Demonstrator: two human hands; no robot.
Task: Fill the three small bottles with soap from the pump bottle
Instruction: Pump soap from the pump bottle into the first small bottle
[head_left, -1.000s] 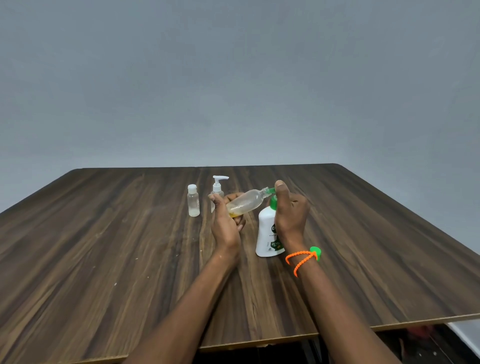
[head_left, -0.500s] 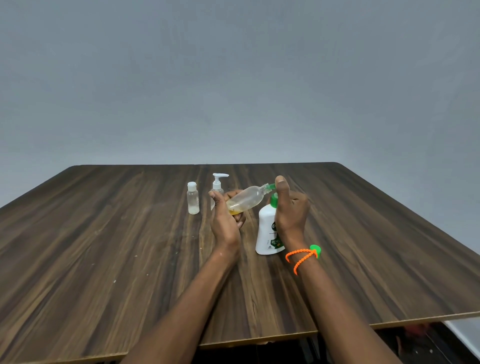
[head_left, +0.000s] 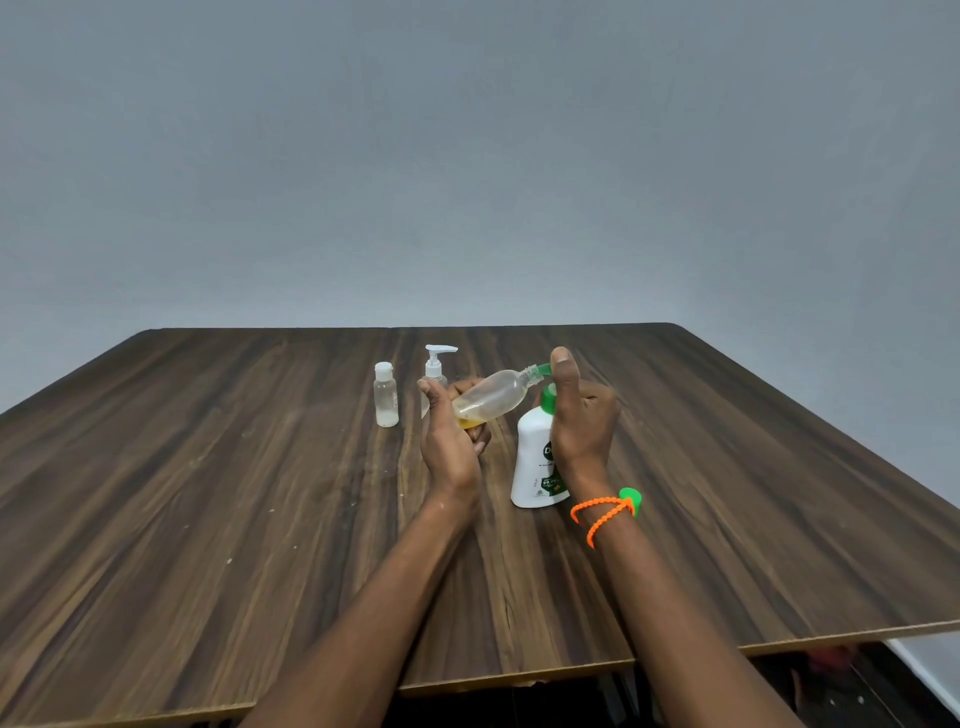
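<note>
My left hand (head_left: 449, 441) grips a clear small bottle (head_left: 493, 397), tilted on its side with its open neck against the green nozzle of the white pump bottle (head_left: 535, 467). A little yellow soap sits at its low end. My right hand (head_left: 582, 415) wraps the pump bottle's top, thumb on the green pump head. Behind my left hand, a small bottle with a white pump top (head_left: 435, 366) stands upright, partly hidden. A capped clear small bottle (head_left: 385, 396) stands to its left.
Everything rests on a dark wooden table (head_left: 208, 493) whose front edge runs close to my body and whose right edge slants away. An orange beaded band with a green tag (head_left: 608, 512) circles my right wrist. A plain grey wall lies behind.
Both hands and the bottles keep nearly the same pose. The view has shifted very slightly; my right thumb stays on the pump head.
</note>
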